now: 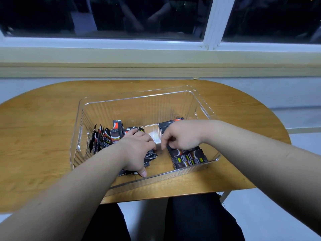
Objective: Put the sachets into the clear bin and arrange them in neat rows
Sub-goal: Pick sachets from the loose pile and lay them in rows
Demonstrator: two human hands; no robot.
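Against the bin's left wall, black sachets [111, 136] stand on edge in a packed row that runs toward the near wall. A second batch [189, 158] lies flat and overlapped by the near right corner, with a strip of bare floor between the two groups.

The packets look light, thin and crinkly, and probably slide against one another, so a standing row would likely fan out or topple once let go. The surest hold appears to be a squeeze on the row's two end faces, or a pinch on a crimped edge for a single packet.

The left hand [137, 148] lies over the row's near half, fingers reaching across the tops and thumb down at the near end, clasping the bunch. The right hand [182, 136] covers the far part of the flat batch, its fingers curled down toward the bare strip. Whether they pinch a packet cannot be told.

The clear ribbed bin [139, 98] sits mid-table, close to the near edge of the wooden table [43, 119], which stands below a dark window [121, 14].
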